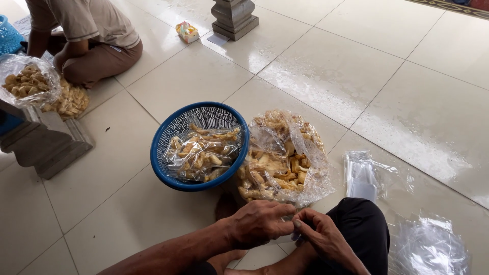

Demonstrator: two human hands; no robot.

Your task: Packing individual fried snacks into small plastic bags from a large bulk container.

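L hand (260, 221) & R hand (318, 231) meet fingertip to fingertip, pinching sth small I can't make out, w/ cracker bag (282, 160) just beyond, nearer L.

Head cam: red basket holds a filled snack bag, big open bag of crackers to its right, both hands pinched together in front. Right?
Not quite: the head view shows the basket is blue, not red. The filled snack bag lies in it, the big open bag of crackers sits to its right, and left hand and right hand meet in front.

Bare tiled floor (397, 66) lies open at two o'clock; blue basket (199, 146) at eleven and big cracker bag (285, 158) at twelve block the near reach
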